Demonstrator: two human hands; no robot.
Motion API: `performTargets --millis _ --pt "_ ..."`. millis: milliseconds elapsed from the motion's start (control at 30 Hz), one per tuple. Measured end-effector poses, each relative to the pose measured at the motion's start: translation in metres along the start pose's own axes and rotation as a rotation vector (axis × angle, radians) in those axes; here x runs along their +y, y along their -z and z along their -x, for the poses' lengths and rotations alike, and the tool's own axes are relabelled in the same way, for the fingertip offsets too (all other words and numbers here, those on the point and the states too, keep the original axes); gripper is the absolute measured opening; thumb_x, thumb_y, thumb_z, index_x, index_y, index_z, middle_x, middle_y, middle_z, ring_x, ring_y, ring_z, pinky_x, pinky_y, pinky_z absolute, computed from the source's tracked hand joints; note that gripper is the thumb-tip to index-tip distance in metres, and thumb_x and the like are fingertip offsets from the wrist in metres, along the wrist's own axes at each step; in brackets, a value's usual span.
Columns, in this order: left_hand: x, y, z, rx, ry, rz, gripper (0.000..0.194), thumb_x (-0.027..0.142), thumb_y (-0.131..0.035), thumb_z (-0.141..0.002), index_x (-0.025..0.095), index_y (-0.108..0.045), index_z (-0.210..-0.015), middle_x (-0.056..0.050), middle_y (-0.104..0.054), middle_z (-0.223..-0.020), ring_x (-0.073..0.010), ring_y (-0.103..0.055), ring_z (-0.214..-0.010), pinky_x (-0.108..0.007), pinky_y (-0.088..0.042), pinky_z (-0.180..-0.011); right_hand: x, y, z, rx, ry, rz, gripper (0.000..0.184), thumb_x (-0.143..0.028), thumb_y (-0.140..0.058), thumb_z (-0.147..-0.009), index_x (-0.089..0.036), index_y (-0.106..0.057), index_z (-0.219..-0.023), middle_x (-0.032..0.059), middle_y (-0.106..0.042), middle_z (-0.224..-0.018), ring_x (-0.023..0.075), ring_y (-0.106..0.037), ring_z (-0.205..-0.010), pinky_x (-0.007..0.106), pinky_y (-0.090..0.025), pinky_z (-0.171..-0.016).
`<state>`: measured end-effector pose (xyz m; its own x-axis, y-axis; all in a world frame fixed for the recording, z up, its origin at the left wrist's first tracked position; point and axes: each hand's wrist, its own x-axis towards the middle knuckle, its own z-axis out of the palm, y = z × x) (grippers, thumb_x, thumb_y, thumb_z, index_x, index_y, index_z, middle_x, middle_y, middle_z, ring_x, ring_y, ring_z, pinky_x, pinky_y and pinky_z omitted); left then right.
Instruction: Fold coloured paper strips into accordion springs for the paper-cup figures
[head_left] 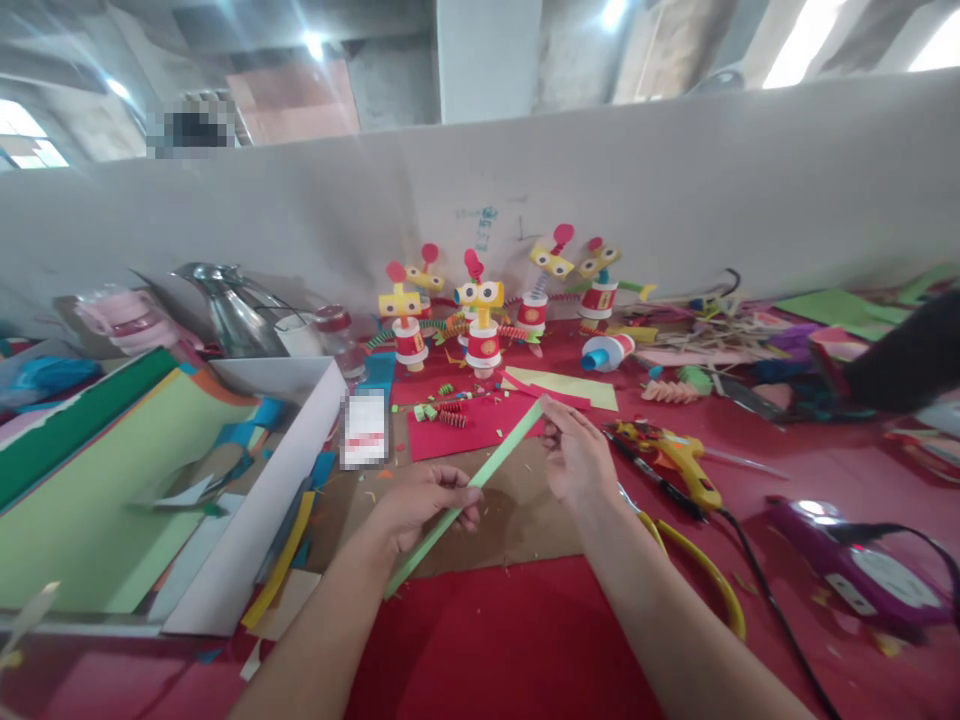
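A long, narrow light-green paper strip point(501, 455) slants across the middle, its upper end away from me. My left hand point(442, 500) pinches it around its lower half, thumb on top. At the upper end, my right hand point(574, 450) grips the strip's tip between thumb and fingers. Below the hands lies a brown cardboard sheet point(525, 520) on the red table. Just beyond it are a red paper sheet point(442, 437) and small green and red folded paper springs point(452, 420).
Several paper-cup figures point(484, 340) stand at the back, beside a tipped cup point(609, 352). A yellow glue gun point(679, 455) with a cord, scissors with yellow handles point(724, 590) and a purple device point(862, 570) lie right. A box of coloured paper point(255, 500) stands left.
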<state>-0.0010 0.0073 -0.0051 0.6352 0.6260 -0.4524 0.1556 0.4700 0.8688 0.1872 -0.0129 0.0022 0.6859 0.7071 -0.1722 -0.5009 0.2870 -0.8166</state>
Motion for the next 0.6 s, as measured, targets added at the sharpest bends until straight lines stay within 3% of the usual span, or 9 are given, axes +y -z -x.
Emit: performTargets --millis 133,267,333,400,500,533,600 --pt "0.003 0.007 0.003 0.055 -0.111 -0.139 0.021 0.034 -0.068 -0.07 0.013 -0.062 -0.072 -0.002 -0.063 -0.059 -0.0118 -0.059 -0.054 -0.023 -0.042 -0.054 0.0 0.002 -0.002 0.024 0.012 0.033 0.03 -0.027 -0.082 -0.046 -0.016 -0.062 -0.066 -0.0064 -0.051 -0.055 0.0047 -0.038 -0.046 0.019 -0.025 -0.04" --pt "0.009 0.017 0.007 0.385 -0.42 -0.646 0.02 0.031 -0.056 -0.079 0.016 -0.067 -0.073 -0.003 -0.066 -0.07 -0.0145 -0.059 -0.067 -0.025 -0.042 -0.064 0.0 0.006 -0.006 -0.023 0.071 0.223 0.027 -0.032 -0.077 -0.053 -0.017 -0.061 -0.069 -0.0051 -0.05 -0.055 0.0069 -0.037 -0.045 0.022 -0.026 -0.042" --pt "0.011 0.022 0.009 0.516 -0.513 -0.9 0.018 0.028 -0.054 -0.081 0.018 -0.069 -0.076 -0.004 -0.068 -0.079 -0.0161 -0.059 -0.074 -0.026 -0.041 -0.069 -0.001 0.007 -0.007 -0.063 0.223 0.444 0.023 -0.035 -0.07 -0.063 -0.017 -0.063 -0.076 0.0002 -0.058 -0.066 0.0115 -0.047 -0.054 0.025 -0.036 -0.051" --pt "0.012 0.026 0.01 0.573 -0.486 -1.045 0.019 0.025 -0.052 -0.082 0.019 -0.07 -0.079 -0.005 -0.069 -0.083 -0.0172 -0.06 -0.077 -0.027 -0.041 -0.07 -0.004 0.007 -0.003 -0.108 0.529 0.778 0.026 -0.035 -0.064 -0.071 -0.018 -0.065 -0.091 0.0072 -0.064 -0.09 0.0203 -0.056 -0.078 0.035 -0.043 -0.069" --pt "0.011 0.026 0.012 0.584 -0.378 -1.153 0.021 0.023 -0.051 -0.082 0.021 -0.071 -0.081 -0.006 -0.07 -0.085 -0.0194 -0.062 -0.079 -0.027 -0.041 -0.069 -0.004 0.005 0.009 -0.38 0.974 1.293 0.034 -0.034 -0.061 -0.079 -0.028 -0.062 -0.113 0.0067 -0.058 -0.123 0.0303 -0.044 -0.118 0.049 -0.03 -0.096" --pt "0.011 0.025 0.013 0.565 -0.366 -1.173 0.021 0.023 -0.051 -0.082 0.021 -0.071 -0.082 -0.006 -0.071 -0.086 -0.0201 -0.062 -0.081 -0.028 -0.041 -0.069 -0.003 0.004 0.014 -0.524 1.031 1.407 0.032 -0.033 -0.058 -0.082 -0.031 -0.062 -0.113 0.0047 -0.059 -0.124 0.0303 -0.041 -0.122 0.05 -0.026 -0.099" --pt "0.01 0.022 0.014 0.509 -0.362 -1.185 0.022 0.022 -0.051 -0.081 0.022 -0.072 -0.085 -0.006 -0.071 -0.088 -0.0202 -0.062 -0.083 -0.028 -0.041 -0.069 0.003 0.001 0.024 -0.763 1.002 1.557 0.02 -0.029 -0.053 -0.087 -0.032 -0.068 -0.101 0.0029 -0.067 -0.109 0.0277 -0.048 -0.114 0.049 -0.024 -0.099"
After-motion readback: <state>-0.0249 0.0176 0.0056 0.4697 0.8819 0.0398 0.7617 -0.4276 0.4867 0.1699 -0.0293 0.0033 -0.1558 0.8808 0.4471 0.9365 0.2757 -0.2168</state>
